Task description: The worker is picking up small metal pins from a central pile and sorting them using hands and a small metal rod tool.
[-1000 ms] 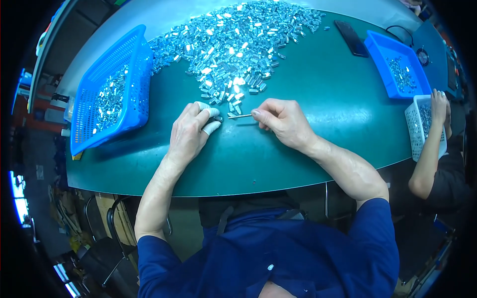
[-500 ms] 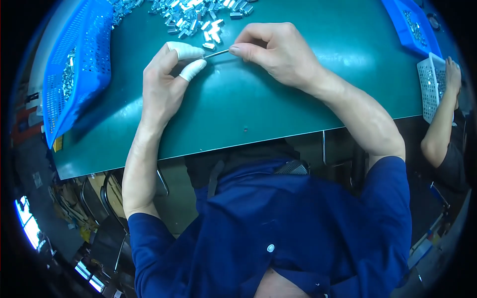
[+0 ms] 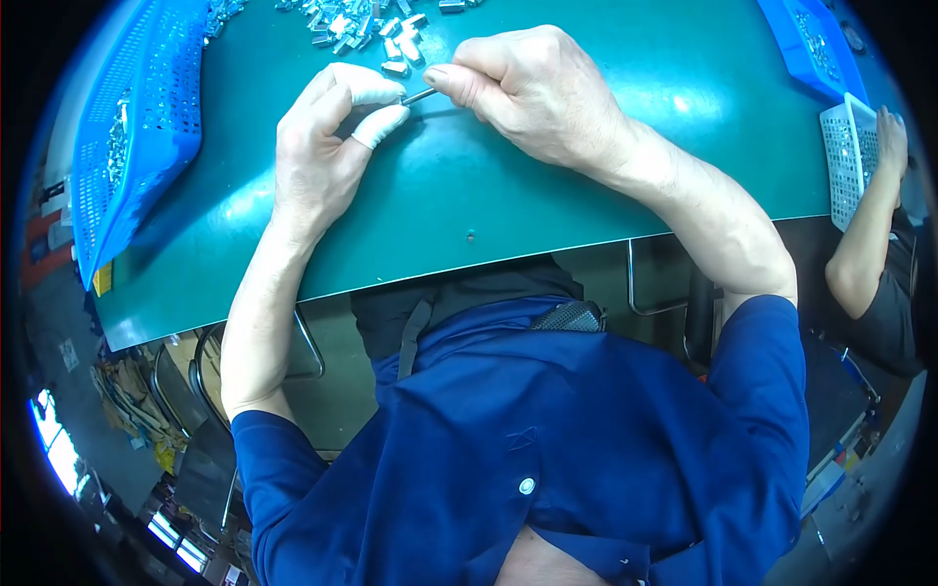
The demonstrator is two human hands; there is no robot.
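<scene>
Above the green table, my right hand (image 3: 542, 93) pinches a thin metal rod (image 3: 420, 96) between thumb and curled fingers. The rod's other end meets the fingertips of my left hand (image 3: 327, 132), whose thumb and forefinger wear white finger covers (image 3: 379, 126). Those two fingertips are nearly together; whatever small piece lies between them is too hidden to name. Just beyond both hands lies a loose pile of small shiny metal pieces (image 3: 362, 24), with a few pieces close to the rod.
A blue perforated basket (image 3: 166, 117) with metal parts stands at the table's left edge. Another blue basket (image 3: 796, 49) and a white basket (image 3: 838, 161) are at the right, where a co-worker's arm (image 3: 870, 234) reaches in. The green table (image 3: 586, 210) ends in front of my body.
My right hand has closed further and moved slightly left along the rod, nearer my left fingertips. Less of the rod shows between them. The whole view has shifted a little.
</scene>
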